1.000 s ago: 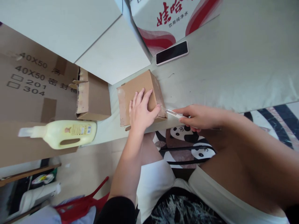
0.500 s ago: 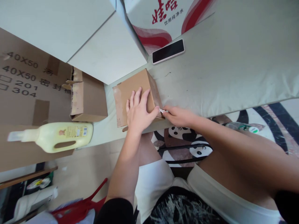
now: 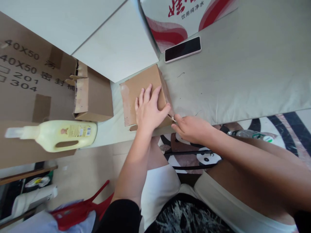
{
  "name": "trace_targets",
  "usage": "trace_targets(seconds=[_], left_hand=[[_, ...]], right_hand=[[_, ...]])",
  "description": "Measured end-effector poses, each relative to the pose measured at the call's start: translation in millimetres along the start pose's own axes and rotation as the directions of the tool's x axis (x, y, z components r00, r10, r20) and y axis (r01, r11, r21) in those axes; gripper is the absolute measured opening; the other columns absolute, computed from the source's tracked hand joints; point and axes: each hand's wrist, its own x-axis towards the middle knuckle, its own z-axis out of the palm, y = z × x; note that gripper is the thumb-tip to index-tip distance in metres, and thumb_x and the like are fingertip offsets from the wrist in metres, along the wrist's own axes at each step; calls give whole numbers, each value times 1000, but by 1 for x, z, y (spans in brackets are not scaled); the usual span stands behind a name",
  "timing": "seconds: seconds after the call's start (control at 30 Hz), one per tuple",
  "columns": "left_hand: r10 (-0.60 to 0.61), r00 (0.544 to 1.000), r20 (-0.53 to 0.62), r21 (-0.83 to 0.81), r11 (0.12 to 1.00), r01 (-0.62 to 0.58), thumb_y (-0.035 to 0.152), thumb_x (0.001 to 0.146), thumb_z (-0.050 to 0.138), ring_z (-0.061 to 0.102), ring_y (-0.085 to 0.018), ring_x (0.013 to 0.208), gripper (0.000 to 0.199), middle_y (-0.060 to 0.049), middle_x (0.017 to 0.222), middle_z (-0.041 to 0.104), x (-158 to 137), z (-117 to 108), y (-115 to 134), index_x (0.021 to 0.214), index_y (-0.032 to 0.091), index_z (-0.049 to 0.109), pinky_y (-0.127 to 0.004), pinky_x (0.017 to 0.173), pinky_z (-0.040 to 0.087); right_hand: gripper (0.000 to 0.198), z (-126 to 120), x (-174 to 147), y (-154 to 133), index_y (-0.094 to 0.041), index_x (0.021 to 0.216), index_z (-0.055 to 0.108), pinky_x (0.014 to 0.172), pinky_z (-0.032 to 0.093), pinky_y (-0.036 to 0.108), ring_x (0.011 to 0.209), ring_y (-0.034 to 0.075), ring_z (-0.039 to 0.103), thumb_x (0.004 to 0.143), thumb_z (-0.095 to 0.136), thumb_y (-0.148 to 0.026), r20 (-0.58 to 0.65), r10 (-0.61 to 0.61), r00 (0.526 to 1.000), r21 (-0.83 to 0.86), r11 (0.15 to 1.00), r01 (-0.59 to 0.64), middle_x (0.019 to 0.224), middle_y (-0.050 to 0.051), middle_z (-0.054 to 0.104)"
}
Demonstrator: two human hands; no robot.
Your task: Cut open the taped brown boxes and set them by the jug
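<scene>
A small brown cardboard box (image 3: 138, 77) lies on the pale cloth-covered surface. My left hand (image 3: 150, 110) presses flat on its top, fingers spread and thumb near the right edge. At the box's near right corner, my right hand (image 3: 190, 127) is closed, with thumb and forefinger pinched together. A narrow whitish piece shows at those fingertips against the corner; what it is, I cannot make out. The rest of it is hidden by the fingers.
Beyond the box lies a phone (image 3: 183, 49) beside a red-and-white carton (image 3: 167, 32). To the left are an open cardboard box (image 3: 98, 94), a yellow bottle (image 3: 65, 135) on its side and a white cabinet (image 3: 121, 42). A clear plastic bottle (image 3: 250, 134) lies at right.
My right hand has shifted slightly right and down, and less of the white piece shows at its fingertips. My left hand stays on the box. The view has shifted slightly.
</scene>
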Motion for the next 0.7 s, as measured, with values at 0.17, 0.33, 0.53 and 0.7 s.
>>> trace_targets(seconds=[0.17,0.33,0.53,0.7], left_hand=[[21,1000,-19,-22,1000,-22,44,89,63,20,-35,165,70,-2,174,33,9,7,-5,157,34,47,-59,133,18],[94,979,-180,-177,976,-126,47,94,58,38,-33,157,53,-9,161,52,15,9,-19,142,27,60,-55,130,27],[-187,733,-654,-355,931,-79,40,91,54,57,-24,135,31,-11,135,60,-18,1,-70,115,24,64,-41,120,43],[-795,573,-200,-929,340,147,52,82,58,61,-23,123,34,-8,125,65,-48,33,-112,104,25,59,-34,100,52]], right_hand=[[43,-19,-8,20,-17,124,60,68,44,37,90,31,72,106,27,-39,82,19,996,53,998,-23,103,17,77],[45,-33,-2,64,-20,132,64,65,43,40,86,33,67,101,37,-38,-226,258,940,29,966,-258,114,20,72],[49,-22,11,67,-13,134,68,93,47,52,114,41,61,97,45,-36,-509,105,854,12,993,-115,126,24,66],[44,-20,9,38,-15,105,79,92,47,44,105,33,66,99,44,-42,-329,-112,938,183,966,180,104,17,73]])
